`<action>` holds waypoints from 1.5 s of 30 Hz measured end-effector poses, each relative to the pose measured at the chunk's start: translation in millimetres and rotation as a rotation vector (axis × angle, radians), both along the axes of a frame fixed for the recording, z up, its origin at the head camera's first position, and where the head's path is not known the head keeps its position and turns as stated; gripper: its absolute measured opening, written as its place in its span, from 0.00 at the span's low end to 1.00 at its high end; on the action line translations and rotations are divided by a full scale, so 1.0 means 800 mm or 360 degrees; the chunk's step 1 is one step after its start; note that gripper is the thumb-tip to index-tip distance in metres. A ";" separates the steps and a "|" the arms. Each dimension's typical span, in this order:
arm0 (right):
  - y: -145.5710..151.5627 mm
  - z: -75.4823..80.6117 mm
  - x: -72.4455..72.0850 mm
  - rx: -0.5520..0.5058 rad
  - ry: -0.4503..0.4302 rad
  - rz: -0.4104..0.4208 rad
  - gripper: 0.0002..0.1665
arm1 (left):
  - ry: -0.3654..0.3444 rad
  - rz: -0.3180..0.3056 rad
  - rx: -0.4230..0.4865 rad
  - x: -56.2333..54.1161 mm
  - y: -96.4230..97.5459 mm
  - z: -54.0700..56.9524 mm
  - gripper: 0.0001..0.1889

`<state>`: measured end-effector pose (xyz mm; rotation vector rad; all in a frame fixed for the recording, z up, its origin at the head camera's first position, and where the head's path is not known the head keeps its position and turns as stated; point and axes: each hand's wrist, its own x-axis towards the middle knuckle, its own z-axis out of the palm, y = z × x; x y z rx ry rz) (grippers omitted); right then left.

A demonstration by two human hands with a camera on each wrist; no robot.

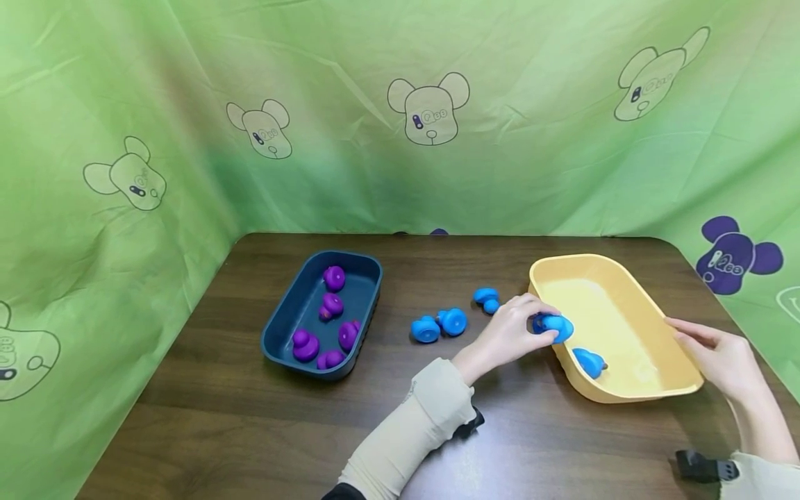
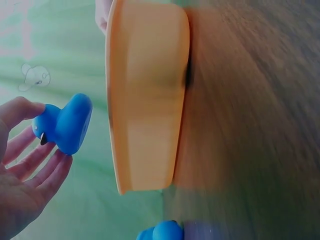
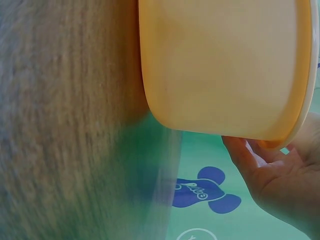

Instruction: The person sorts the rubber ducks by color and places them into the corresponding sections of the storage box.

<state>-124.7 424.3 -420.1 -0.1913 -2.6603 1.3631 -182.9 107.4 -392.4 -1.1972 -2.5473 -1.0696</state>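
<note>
In the head view my left hand [image 1: 514, 326] pinches a blue rubber duck [image 1: 556, 328] over the left rim of a yellow plastic bin [image 1: 615, 281]. The left wrist view shows the duck [image 2: 75, 122] raised above the level of the bin's rim, its head between thumb and fingers of the left hand [image 2: 30, 165]. Another blue duck [image 1: 589, 362] lies inside the bin by the near left wall. At the bin's right side, my right hand [image 1: 719, 357] holds the rim, with fingers under its lip in the right wrist view.
Several blue ducks [image 1: 452, 321] stand on the dark wooden table [image 1: 250, 423] left of the yellow bin. Farther left is a dark blue bin [image 1: 375, 292] with several purple ducks [image 1: 331, 305] in it. A green printed cloth [image 1: 350, 173] hangs behind the table.
</note>
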 end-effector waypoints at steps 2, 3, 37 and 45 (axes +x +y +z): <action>0.010 -0.011 -0.005 0.0028 0.0011 -0.0007 0.14 | 0.0005 0.0004 0.0006 -0.001 0.004 0.000 0.15; 0.017 -0.019 -0.008 0.0051 0.0017 -0.0016 0.13 | 0.0005 0.0010 0.0011 -0.001 0.006 0.000 0.15; 0.052 -0.052 -0.026 0.0187 0.0011 -0.0044 0.19 | 0.0019 -0.0042 -0.0063 -0.026 0.055 -0.010 0.15; 0.071 -0.073 -0.031 0.0209 0.0010 -0.0055 0.22 | -0.0031 -0.0072 -0.0145 -0.031 0.060 -0.012 0.14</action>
